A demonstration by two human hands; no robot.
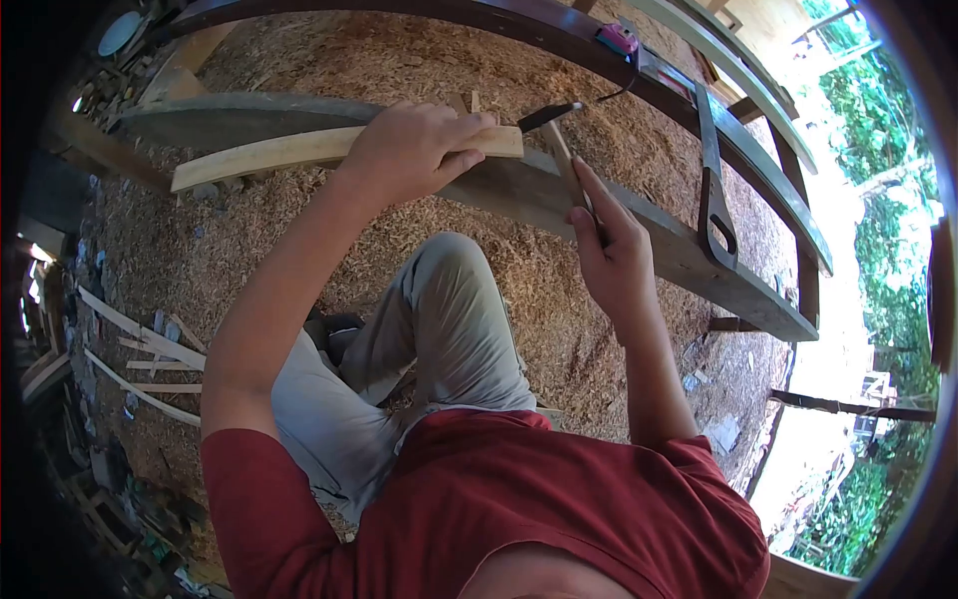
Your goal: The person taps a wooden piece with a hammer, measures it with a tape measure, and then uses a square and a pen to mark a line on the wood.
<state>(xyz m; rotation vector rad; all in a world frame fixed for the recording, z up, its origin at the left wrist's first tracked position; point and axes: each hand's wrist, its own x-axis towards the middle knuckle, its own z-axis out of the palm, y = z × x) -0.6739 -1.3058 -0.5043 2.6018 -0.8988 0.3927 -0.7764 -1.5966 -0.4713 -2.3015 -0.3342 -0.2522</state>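
My left hand is wrapped over a pale, slightly curved wooden strip, near its right end. The strip lies along a grey wooden beam, its left end reaching out past my forearm. In my right hand is a hammer, held by its wooden handle. The dark hammer head has a shiny tip and is right at the strip's right end. A small upright piece of wood shows just behind my left fingers.
A handsaw rests across the beams on the right. Farther back, a pink tape measure sits on a dark beam. Wood shavings cover the ground around my bent knee. Thin wooden strips lie at the left.
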